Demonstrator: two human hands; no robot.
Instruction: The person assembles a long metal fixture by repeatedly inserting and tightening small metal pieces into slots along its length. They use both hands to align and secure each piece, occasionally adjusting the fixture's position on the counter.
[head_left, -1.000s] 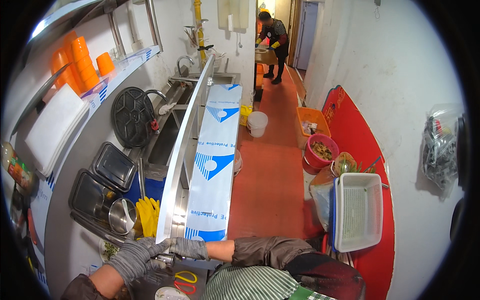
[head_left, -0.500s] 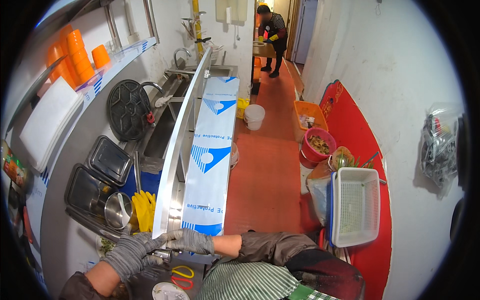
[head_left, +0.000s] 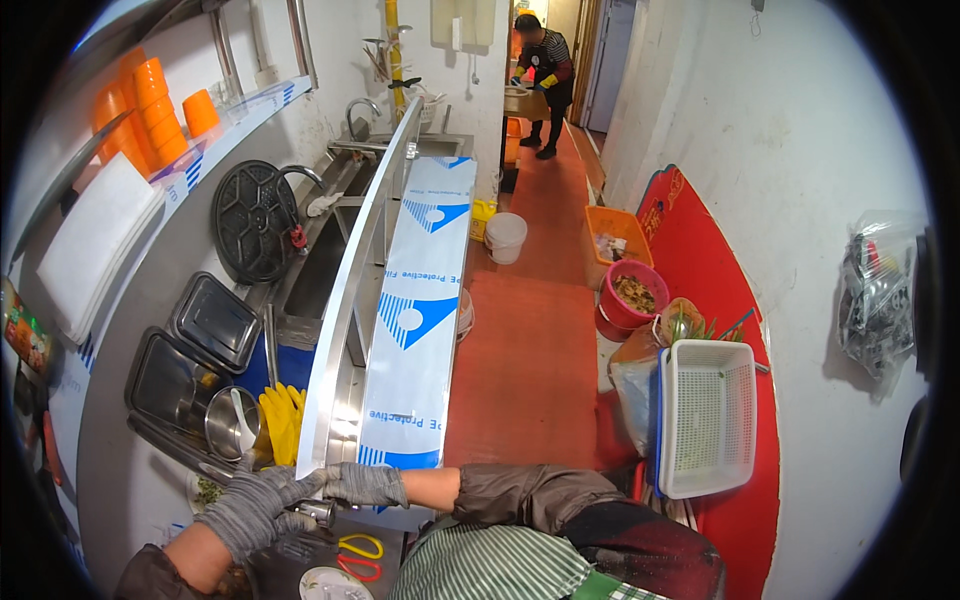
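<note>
Both my hands wear grey knit gloves and meet at the near end of a long steel counter rail (head_left: 340,300). My left hand (head_left: 250,508) is closed around a small shiny metal fitting (head_left: 318,512) at the rail's end. My right hand (head_left: 362,484) rests against the same end, just below the blue-and-white protective film (head_left: 420,330) that covers the counter's front panel. Whether my right hand grips the fitting or only presses on it is hidden.
Steel trays (head_left: 200,335), a small pot (head_left: 228,422) and yellow gloves (head_left: 280,420) lie left of the rail. A white basket (head_left: 705,415) and red tub (head_left: 630,300) stand on the right by the red floor (head_left: 530,350). Another person (head_left: 540,70) works at the far end. Scissors (head_left: 355,555) lie below my hands.
My view has tipped slightly. Both hands stay at the rail's near end, with the left hand drawn a little closer around the metal fitting.
</note>
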